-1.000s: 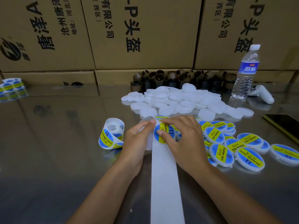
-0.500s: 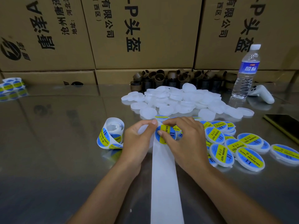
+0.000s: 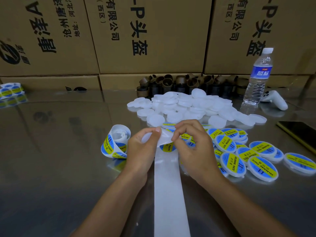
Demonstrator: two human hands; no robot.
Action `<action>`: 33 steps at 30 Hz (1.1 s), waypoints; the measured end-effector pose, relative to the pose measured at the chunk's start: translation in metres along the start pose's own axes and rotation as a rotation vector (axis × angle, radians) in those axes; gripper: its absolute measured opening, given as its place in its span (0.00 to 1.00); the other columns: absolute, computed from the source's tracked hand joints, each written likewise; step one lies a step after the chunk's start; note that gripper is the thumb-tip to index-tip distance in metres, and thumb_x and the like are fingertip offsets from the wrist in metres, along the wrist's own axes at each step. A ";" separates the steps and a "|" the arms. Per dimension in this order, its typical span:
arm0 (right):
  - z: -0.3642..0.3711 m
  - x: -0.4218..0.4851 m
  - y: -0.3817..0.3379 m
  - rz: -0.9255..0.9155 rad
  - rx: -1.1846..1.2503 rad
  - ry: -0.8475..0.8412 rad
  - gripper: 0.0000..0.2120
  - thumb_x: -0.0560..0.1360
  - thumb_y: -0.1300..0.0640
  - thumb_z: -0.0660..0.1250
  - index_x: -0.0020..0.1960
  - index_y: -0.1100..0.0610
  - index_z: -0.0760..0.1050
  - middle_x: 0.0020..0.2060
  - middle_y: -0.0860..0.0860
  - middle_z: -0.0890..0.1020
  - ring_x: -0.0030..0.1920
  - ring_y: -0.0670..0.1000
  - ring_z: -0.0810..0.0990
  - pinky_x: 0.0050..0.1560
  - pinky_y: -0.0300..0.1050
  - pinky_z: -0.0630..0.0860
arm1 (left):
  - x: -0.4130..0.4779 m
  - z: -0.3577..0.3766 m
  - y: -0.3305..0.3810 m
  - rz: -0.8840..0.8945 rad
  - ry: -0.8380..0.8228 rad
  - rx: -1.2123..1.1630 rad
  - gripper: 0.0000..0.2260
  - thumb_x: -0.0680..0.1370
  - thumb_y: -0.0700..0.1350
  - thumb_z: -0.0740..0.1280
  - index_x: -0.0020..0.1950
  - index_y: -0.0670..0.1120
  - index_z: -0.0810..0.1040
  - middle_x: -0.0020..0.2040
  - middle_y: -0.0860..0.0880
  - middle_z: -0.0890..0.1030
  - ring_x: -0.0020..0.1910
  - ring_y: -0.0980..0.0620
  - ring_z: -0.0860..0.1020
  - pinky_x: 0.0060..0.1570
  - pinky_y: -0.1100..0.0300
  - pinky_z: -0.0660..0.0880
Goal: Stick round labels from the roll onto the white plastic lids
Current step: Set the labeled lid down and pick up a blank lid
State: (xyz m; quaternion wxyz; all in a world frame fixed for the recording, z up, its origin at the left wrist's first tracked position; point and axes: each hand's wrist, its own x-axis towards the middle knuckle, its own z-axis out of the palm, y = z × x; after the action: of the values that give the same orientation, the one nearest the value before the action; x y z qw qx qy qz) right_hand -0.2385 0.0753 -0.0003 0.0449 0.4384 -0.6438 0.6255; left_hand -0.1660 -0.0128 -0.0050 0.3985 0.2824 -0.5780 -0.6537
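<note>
We log this as a packing workroom in a warehouse. Printed cartons (image 3: pixel 153 40) stand stacked like a wall behind a reflective metal counter (image 3: pixel 51 177). On it lie a heap of blank lids (image 3: pixel 181 106), a batch of labelled lids (image 3: pixel 230 159) and a row of empty cores (image 3: pixel 166 82).

Dim, even indoor light from overhead, with no hard shadows. Left of the lid heap (image 3: pixel 179 106), mirrors the cartons (image 3: pixel 153 40) as smeared dark shapes in the glossy table (image 3: pixel 51 151), with a pale sheen but no harsh glare. Right of the heap, catches small glints on the water bottle (image 3: pixel 258 79). Looks sharp around the heap, slightly soft just in front of it where the backing strip (image 3: pixel 169 194) bends. Bows carton edges outward far above and beside the heap, wide-angle fashion.
</note>
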 end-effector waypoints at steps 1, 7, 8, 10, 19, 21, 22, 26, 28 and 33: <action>-0.001 0.001 -0.002 0.034 0.069 0.010 0.07 0.67 0.63 0.62 0.32 0.54 0.72 0.42 0.45 0.76 0.48 0.37 0.74 0.51 0.29 0.67 | 0.000 0.000 0.000 -0.006 0.006 -0.006 0.05 0.77 0.43 0.68 0.42 0.49 0.82 0.44 0.47 0.85 0.45 0.49 0.82 0.50 0.51 0.78; -0.006 0.005 -0.011 0.056 0.332 0.124 0.09 0.65 0.61 0.59 0.38 0.50 0.76 0.43 0.49 0.79 0.44 0.42 0.77 0.48 0.37 0.72 | 0.002 -0.001 -0.002 -0.007 0.027 -0.001 0.05 0.77 0.44 0.69 0.41 0.49 0.82 0.42 0.49 0.84 0.44 0.51 0.81 0.48 0.55 0.78; -0.006 0.005 -0.011 0.036 0.320 0.128 0.11 0.67 0.60 0.60 0.41 0.48 0.77 0.45 0.48 0.79 0.43 0.41 0.77 0.48 0.37 0.72 | 0.002 -0.001 -0.002 -0.006 0.028 0.002 0.05 0.77 0.44 0.69 0.41 0.49 0.82 0.42 0.49 0.84 0.45 0.50 0.81 0.50 0.53 0.78; -0.004 0.003 -0.010 -0.007 0.283 0.090 0.15 0.69 0.60 0.62 0.49 0.43 0.77 0.49 0.47 0.79 0.43 0.41 0.78 0.50 0.37 0.73 | 0.000 -0.001 -0.001 -0.003 0.025 -0.003 0.04 0.76 0.43 0.69 0.42 0.48 0.82 0.45 0.46 0.84 0.48 0.46 0.81 0.54 0.49 0.77; 0.002 -0.007 0.013 -0.052 -0.029 -0.234 0.37 0.70 0.59 0.63 0.68 0.26 0.55 0.60 0.38 0.73 0.55 0.39 0.78 0.55 0.38 0.75 | 0.000 -0.003 0.000 0.034 0.032 -0.024 0.01 0.75 0.41 0.70 0.44 0.46 0.81 0.43 0.46 0.84 0.45 0.48 0.81 0.51 0.48 0.78; 0.002 -0.006 0.015 -0.028 -0.037 -0.236 0.37 0.69 0.57 0.62 0.67 0.25 0.54 0.60 0.36 0.72 0.54 0.37 0.78 0.55 0.40 0.74 | 0.001 -0.003 0.001 0.051 0.061 -0.042 0.02 0.75 0.42 0.70 0.45 0.44 0.81 0.41 0.49 0.83 0.42 0.52 0.81 0.49 0.50 0.78; 0.003 -0.006 0.016 -0.017 -0.041 -0.239 0.37 0.69 0.57 0.61 0.67 0.25 0.53 0.59 0.36 0.72 0.54 0.37 0.78 0.55 0.39 0.74 | 0.001 -0.003 0.001 0.057 0.069 -0.070 0.02 0.75 0.42 0.70 0.45 0.45 0.81 0.39 0.51 0.83 0.40 0.53 0.82 0.47 0.51 0.79; 0.004 -0.006 0.018 0.010 -0.046 -0.230 0.36 0.72 0.59 0.59 0.67 0.26 0.53 0.58 0.35 0.73 0.52 0.37 0.79 0.52 0.27 0.71 | 0.006 -0.004 0.004 0.054 0.099 -0.225 0.04 0.77 0.45 0.68 0.43 0.50 0.80 0.38 0.53 0.84 0.37 0.56 0.84 0.39 0.57 0.77; 0.003 -0.006 0.019 0.018 -0.039 -0.230 0.36 0.73 0.63 0.57 0.68 0.27 0.54 0.58 0.39 0.74 0.51 0.38 0.80 0.51 0.25 0.70 | 0.010 -0.007 0.004 -0.002 0.034 -0.370 0.06 0.78 0.47 0.66 0.43 0.48 0.79 0.39 0.50 0.84 0.37 0.54 0.84 0.37 0.60 0.79; 0.004 -0.003 0.014 0.051 0.159 -0.135 0.32 0.77 0.70 0.53 0.63 0.33 0.65 0.51 0.46 0.78 0.46 0.43 0.80 0.48 0.34 0.75 | 0.009 -0.006 0.003 -0.237 -0.285 -0.575 0.16 0.74 0.55 0.64 0.40 0.43 0.80 0.41 0.41 0.84 0.38 0.44 0.84 0.41 0.53 0.81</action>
State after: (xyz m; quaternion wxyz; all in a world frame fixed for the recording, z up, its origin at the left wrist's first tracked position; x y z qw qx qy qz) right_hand -0.2431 0.0715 -0.0133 -0.0497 0.4651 -0.6047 0.6446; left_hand -0.1650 -0.0233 -0.0026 0.2983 0.1298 -0.3829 -0.8646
